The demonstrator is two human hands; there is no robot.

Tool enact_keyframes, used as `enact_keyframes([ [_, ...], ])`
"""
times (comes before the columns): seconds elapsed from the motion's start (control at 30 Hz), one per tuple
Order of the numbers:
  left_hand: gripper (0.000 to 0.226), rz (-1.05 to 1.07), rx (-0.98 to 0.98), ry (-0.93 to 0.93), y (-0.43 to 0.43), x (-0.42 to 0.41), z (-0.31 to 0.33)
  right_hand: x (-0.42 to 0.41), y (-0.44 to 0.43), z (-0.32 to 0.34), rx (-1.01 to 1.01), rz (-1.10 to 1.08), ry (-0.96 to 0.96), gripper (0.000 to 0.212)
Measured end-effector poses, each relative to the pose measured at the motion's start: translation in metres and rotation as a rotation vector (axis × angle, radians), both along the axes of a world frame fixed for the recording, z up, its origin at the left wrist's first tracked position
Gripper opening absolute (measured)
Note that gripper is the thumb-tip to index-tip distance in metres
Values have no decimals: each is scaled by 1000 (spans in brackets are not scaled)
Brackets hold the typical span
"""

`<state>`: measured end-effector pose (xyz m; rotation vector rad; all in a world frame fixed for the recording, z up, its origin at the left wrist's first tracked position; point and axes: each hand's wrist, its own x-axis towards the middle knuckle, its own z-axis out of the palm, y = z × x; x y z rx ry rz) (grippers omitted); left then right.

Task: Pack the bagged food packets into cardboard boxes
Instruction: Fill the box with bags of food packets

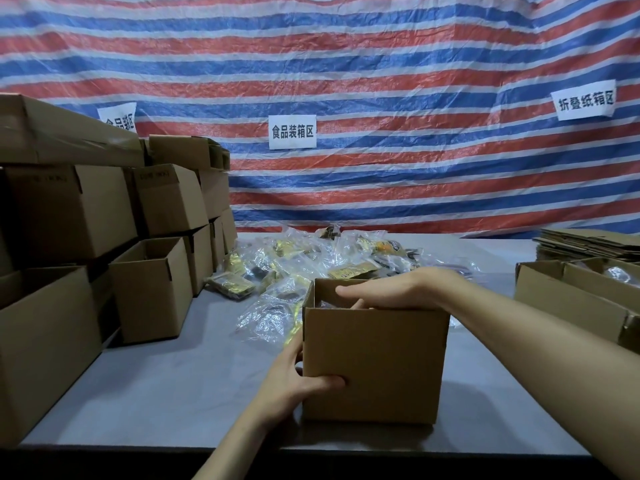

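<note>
A: Progress looks partial, I'd judge. Cardboard boxes (104, 216) are stacked along the left of the counter (180, 386), some with tops still open, and a big heap of bagged food packets (298, 268) still lies loose at the middle, so plenty is left to pack.

B: And the box being worked on?

A: An open cardboard box (374, 362) stands upright on the counter, just in front of the heap. The left hand (294, 379) clasps its near left corner, thumb pressed flat on the front face, the other fingers round the side. The right hand (384, 289) reaches over the top edge, fingers dipping inside; whether they pinch a packet I cannot tell.

B: Anything inside?

A: Something dark shows under the fingers, too hidden to name. Flattened cartons (588, 244) wait at far right.
</note>
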<state>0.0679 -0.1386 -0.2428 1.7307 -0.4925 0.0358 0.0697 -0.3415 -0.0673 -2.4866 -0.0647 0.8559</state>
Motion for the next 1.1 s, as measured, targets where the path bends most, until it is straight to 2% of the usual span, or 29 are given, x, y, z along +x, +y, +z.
enact_keyframes([
  [0.07,86,-9,2,15,1,1,-1,3,1,3,-27,-47,21,73],
  [0.17,85,-4,-7,12,0,2,-2,6,8,4,-192,-7,-9,64],
  [0.4,85,-25,-34,7,0,3,-3,14,1,-5,-267,15,44,54],
  [0.57,82,-29,-35,20,1,3,-4,25,9,-22,-398,135,-129,28],
  [0.67,82,-27,-30,22,2,3,-5,20,16,-26,-430,186,-224,34],
  [0.77,85,-32,-20,33,2,5,-6,7,10,-20,-325,97,-237,62],
  [0.83,90,-30,-28,48,3,6,-7,-5,3,-13,-321,71,-342,68],
  [1.03,94,-30,-52,40,2,6,-5,-52,-30,-17,-215,14,-1078,50],
  [1.1,94,-19,-58,40,0,5,-5,-67,-47,-33,-109,42,-1205,55],
])
